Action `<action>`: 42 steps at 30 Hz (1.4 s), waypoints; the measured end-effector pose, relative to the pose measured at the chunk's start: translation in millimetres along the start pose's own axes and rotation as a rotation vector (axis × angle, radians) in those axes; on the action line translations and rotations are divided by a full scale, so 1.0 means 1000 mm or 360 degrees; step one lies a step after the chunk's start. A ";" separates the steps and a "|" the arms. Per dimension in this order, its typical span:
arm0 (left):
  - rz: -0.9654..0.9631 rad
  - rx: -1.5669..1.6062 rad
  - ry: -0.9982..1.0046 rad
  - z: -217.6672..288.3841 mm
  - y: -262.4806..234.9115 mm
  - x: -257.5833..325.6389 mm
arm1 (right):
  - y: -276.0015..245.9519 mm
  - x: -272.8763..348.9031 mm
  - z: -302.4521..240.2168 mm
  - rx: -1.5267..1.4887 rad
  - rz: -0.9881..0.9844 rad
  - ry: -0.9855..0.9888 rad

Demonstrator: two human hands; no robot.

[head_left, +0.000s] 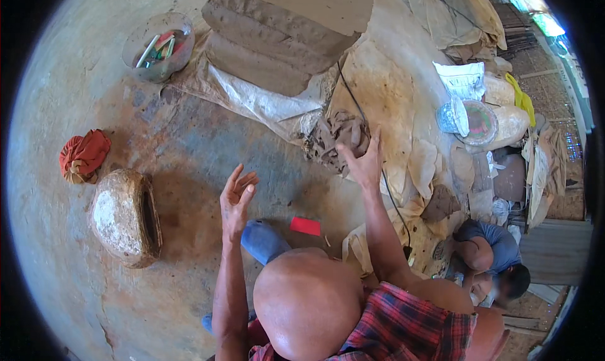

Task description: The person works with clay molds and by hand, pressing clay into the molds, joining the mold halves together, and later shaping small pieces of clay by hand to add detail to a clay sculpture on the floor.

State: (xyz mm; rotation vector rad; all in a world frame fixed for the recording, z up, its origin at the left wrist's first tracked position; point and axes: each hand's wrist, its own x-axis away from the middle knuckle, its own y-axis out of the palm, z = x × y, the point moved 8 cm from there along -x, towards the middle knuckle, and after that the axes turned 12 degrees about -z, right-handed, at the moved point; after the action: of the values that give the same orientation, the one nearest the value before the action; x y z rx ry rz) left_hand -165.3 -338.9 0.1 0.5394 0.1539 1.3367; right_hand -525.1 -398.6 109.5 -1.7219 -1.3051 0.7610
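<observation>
My left hand (237,200) is raised over the floor with its fingers apart, holding nothing. To the right, my right hand (364,162) has its thumb and fingers spread at the near edge of a heap of torn grey-brown clay scraps (340,133). Whether it touches the clay I cannot tell. Beyond the heap lies a large layered slab of wet clay (277,39), resting on a pale plastic sheet (265,99). A small flat red piece (305,226) lies on the floor between my forearms.
At the left are a rounded, crusted pot (123,219) on its side and a bundled red cloth (85,156). A clear basin (135,52) with tools stands far left. A black cable (392,200) runs along stained sheets. Another person (495,254) crouches lower right, near sacks and buckets (450,115).
</observation>
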 end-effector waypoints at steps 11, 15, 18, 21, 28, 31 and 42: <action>0.0135 0.0045 0.0089 0.027 -0.023 0.002 | 0.017 -0.015 -0.023 0.0641 -0.0429 0.0200; 0.0170 0.0042 0.0190 0.043 -0.030 -0.002 | 0.016 -0.032 0.016 0.0647 -0.0420 0.0336; 0.0242 0.0064 0.0248 0.055 -0.049 0.005 | 0.015 -0.034 0.007 0.0718 -0.0410 0.0325; 0.0275 -0.0003 0.0222 0.069 -0.051 0.013 | 0.004 -0.044 0.015 0.0846 -0.0493 0.0344; 0.0342 -0.0154 0.0273 0.086 -0.114 0.039 | 0.052 -0.088 0.025 0.1263 -0.1128 0.0143; 0.0159 0.0035 0.0256 0.050 -0.052 0.012 | -0.034 -0.162 0.147 0.2124 -0.1163 0.0177; 0.0131 -0.0273 0.0049 0.040 -0.068 0.021 | -0.116 -0.079 0.017 0.0925 -0.0251 0.0306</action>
State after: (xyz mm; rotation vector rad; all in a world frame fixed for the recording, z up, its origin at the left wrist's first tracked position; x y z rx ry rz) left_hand -84.4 -339.6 8.2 0.3836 0.0421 1.4237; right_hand -615.3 -456.1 202.5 -1.1789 -0.9521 0.7670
